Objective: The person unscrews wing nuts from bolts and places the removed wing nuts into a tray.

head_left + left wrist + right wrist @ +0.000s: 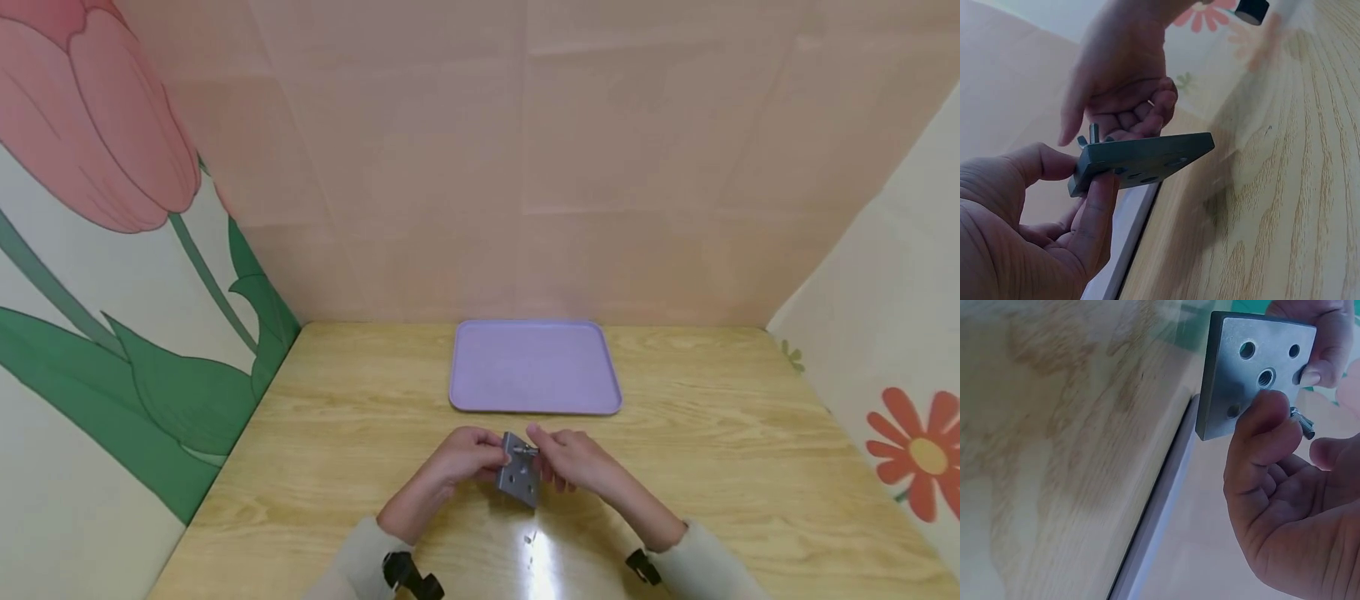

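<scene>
One plate [1238, 381] is pinched by the left hand [471, 454]; beside it, the slack right hand [574, 458], probably turning the bolt [1303, 425], must pinch.

In the head view, I see white glare [542, 571] on the table [360, 392] at six o'clock; both wrist views are dimmer, with soft shadows.

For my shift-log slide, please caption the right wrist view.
Curled right fingers in front of a drilled metal plate with a protruding screw, held at one edge by left fingers.
</scene>
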`<state>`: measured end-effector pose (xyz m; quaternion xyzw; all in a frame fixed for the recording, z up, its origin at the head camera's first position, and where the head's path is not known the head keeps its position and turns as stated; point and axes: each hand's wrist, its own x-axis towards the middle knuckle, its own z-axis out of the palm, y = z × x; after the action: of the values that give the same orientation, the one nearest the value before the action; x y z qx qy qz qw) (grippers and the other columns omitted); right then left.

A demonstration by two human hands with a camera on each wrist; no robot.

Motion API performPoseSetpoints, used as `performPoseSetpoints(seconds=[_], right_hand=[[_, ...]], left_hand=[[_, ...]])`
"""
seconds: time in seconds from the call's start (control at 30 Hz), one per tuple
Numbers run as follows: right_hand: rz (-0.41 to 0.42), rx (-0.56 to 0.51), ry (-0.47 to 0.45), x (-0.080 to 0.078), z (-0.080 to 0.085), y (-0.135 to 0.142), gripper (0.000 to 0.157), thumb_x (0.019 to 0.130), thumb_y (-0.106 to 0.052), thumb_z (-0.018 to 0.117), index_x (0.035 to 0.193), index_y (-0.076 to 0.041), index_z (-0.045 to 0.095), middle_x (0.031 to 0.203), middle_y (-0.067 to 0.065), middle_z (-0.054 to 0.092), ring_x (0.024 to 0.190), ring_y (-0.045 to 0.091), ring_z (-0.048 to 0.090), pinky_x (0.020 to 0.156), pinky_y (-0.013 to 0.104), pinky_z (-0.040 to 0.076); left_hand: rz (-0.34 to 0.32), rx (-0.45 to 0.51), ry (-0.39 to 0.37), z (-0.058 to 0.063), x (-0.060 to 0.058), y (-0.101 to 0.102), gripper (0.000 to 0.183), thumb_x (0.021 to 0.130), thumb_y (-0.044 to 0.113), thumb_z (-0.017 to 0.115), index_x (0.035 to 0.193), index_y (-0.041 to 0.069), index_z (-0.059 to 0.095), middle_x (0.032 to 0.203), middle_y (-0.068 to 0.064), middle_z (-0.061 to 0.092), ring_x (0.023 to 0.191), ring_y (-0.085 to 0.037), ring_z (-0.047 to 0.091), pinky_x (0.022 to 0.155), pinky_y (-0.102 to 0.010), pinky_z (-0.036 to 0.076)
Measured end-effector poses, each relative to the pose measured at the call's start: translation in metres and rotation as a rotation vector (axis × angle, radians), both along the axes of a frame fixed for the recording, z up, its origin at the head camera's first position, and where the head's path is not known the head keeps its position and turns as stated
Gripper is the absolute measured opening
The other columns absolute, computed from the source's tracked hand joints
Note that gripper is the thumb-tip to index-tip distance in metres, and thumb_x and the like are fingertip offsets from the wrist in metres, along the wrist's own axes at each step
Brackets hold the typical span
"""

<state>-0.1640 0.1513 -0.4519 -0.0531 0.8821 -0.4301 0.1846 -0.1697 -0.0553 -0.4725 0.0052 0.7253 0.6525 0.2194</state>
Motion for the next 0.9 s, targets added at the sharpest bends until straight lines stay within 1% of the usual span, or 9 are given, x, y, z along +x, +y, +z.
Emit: performPoseSetpoints(seconds=[0.1,0.27,0.4,0.5,0.63,0.73,0.8,0.9], right_hand=[[0.009,0.003,-0.009,0.0001,-0.0008,-0.0006,0.066,0.103,-0.059,0.041,0.075,-0.006,0.068,0.066,0.008,0.065,0.051,0.019,0.057,0.046,0.031,0.047],[0.018,0.016,-0.002,-0.0006,-0.0015,-0.0005,0.058,0.104,-0.053,0.045,0.076,-0.007,0.066,0.068,0.009,0.065,0.052,0.019,0.058,0.046,0.028,0.045],[0.037,0.032,0.033,-0.0008,-0.0016,-0.0004,0.053,0.104,-0.050,0.047,0.077,-0.007,0.065,0.069,0.009,0.064,0.052,0.019,0.058,0.047,0.029,0.045],[0.066,0.050,0.078,-0.0006,-0.0001,-0.0002,0.050,0.104,-0.048,0.048,0.079,-0.007,0.064,0.069,0.008,0.063,0.053,0.019,0.058,0.049,0.030,0.045],[0.095,0.095,0.137,0.0002,0.0027,0.0003,0.046,0.103,-0.050,0.051,0.085,-0.012,0.068,0.067,0.003,0.061,0.055,0.016,0.057,0.050,0.029,0.044],[0.117,0.144,0.206,0.0008,0.0039,0.0009,0.042,0.100,-0.052,0.055,0.091,-0.015,0.073,0.068,-0.003,0.061,0.059,0.012,0.055,0.053,0.028,0.043],[0.136,0.168,0.257,0.0012,0.0046,0.0015,0.039,0.098,-0.052,0.058,0.092,-0.017,0.074,0.070,-0.007,0.061,0.062,0.011,0.053,0.054,0.028,0.044],[0.165,0.190,0.336,0.0013,0.0044,0.0023,0.031,0.095,-0.048,0.066,0.093,-0.018,0.074,0.075,-0.011,0.063,0.066,0.008,0.053,0.058,0.026,0.046]], left_hand=[[-0.002,0.002,-0.002,0.0004,0.0006,-0.0001,0.028,0.082,0.004,0.070,0.106,-0.010,0.067,0.091,-0.011,0.072,0.079,-0.018,0.070,0.073,-0.034,0.062],[-0.004,0.000,-0.008,0.0005,0.0003,0.0006,0.028,0.083,0.005,0.070,0.106,-0.010,0.067,0.093,-0.012,0.072,0.082,-0.019,0.071,0.075,-0.035,0.062],[-0.002,-0.004,-0.014,-0.0001,-0.0006,0.0006,0.027,0.083,0.006,0.071,0.106,-0.009,0.068,0.094,-0.011,0.072,0.083,-0.019,0.071,0.075,-0.035,0.062],[-0.002,-0.002,-0.015,0.0001,-0.0009,0.0006,0.027,0.083,0.006,0.071,0.105,-0.009,0.068,0.094,-0.011,0.072,0.083,-0.019,0.071,0.075,-0.035,0.062],[-0.002,-0.009,-0.005,0.0002,-0.0014,0.0004,0.026,0.084,0.006,0.070,0.105,-0.009,0.068,0.093,-0.010,0.072,0.082,-0.019,0.071,0.074,-0.035,0.062],[-0.001,-0.015,0.001,-0.0005,-0.0021,0.0001,0.026,0.084,0.005,0.069,0.105,-0.009,0.067,0.094,-0.011,0.072,0.082,-0.019,0.070,0.074,-0.036,0.062],[0.002,-0.016,0.002,-0.0010,-0.0025,0.0002,0.025,0.084,0.005,0.069,0.105,-0.009,0.067,0.094,-0.011,0.072,0.081,-0.019,0.070,0.074,-0.036,0.062],[0.009,-0.005,-0.007,-0.0008,-0.0024,0.0009,0.024,0.083,0.004,0.070,0.103,-0.009,0.067,0.093,-0.011,0.071,0.080,-0.018,0.069,0.073,-0.035,0.062]])
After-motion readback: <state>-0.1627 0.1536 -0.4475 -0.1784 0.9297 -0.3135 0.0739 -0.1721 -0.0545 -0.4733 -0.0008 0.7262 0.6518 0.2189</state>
